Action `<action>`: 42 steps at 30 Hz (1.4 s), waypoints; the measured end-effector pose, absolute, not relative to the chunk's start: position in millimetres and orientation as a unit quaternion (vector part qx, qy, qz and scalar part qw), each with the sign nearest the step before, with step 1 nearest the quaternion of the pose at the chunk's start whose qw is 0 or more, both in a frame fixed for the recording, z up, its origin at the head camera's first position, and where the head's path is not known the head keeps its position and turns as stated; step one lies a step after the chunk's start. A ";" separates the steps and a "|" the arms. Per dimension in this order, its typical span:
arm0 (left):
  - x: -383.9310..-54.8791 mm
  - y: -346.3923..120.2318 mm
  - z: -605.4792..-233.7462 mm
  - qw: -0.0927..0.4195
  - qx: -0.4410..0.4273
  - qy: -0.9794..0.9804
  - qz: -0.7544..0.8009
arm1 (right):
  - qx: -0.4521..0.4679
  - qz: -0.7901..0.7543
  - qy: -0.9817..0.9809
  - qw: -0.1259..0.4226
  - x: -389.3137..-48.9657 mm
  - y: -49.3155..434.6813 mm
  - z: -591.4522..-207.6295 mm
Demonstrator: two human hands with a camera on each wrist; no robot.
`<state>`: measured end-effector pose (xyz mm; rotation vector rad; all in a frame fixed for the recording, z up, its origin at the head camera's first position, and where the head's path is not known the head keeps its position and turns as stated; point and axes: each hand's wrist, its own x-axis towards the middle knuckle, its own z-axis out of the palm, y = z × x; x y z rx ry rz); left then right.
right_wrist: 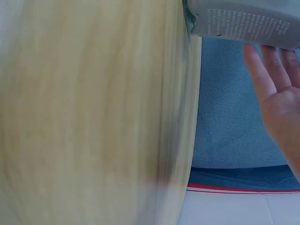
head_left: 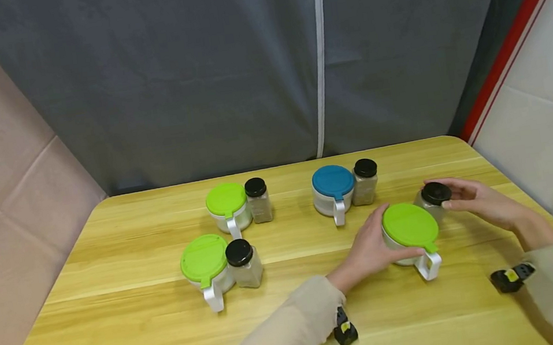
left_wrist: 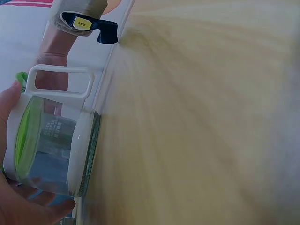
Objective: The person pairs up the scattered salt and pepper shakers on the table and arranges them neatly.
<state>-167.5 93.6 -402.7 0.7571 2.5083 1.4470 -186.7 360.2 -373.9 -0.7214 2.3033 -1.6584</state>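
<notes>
At the right of the head view, my left hand [head_left: 363, 254] grips a seasoning pot [head_left: 411, 229] with a green lid and white handle, thumb near side, fingers round the far side. The left wrist view shows this glass pot [left_wrist: 58, 140] upright, its base at the tabletop, with white contents low inside. Just right of it, my right hand [head_left: 485, 204] holds a spice jar [head_left: 435, 194] with a black lid between thumb and fingers. In the right wrist view the fingers [right_wrist: 276, 70] touch the printed side of that jar [right_wrist: 243, 21]; the thumb is hidden there.
Two green-lidded pots [head_left: 206, 260] [head_left: 226, 200] stand at left, each beside a black-lidded jar [head_left: 245, 265] [head_left: 259, 201]. A blue-lidded pot [head_left: 333, 188] stands at the back with another black-lidded jar [head_left: 364, 181]. A grey curtain [head_left: 191, 79] hangs behind the wooden table [head_left: 116, 310].
</notes>
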 end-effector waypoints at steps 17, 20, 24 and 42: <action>-166.7 90.5 -403.4 0.043 0.267 0.839 0.472 | -0.222 -0.532 0.814 0.076 -184.0 356.3 -372.5; -166.0 86.9 -402.2 0.040 0.268 0.840 0.470 | -0.217 -0.528 0.819 0.069 -183.3 355.1 -372.2; -167.0 80.9 -400.3 0.037 0.262 0.844 0.466 | -0.211 -0.529 0.820 0.059 -182.6 353.4 -371.8; -165.5 42.4 -384.8 0.028 0.305 0.848 0.432 | -0.219 -0.521 0.825 0.015 -177.4 342.9 -371.2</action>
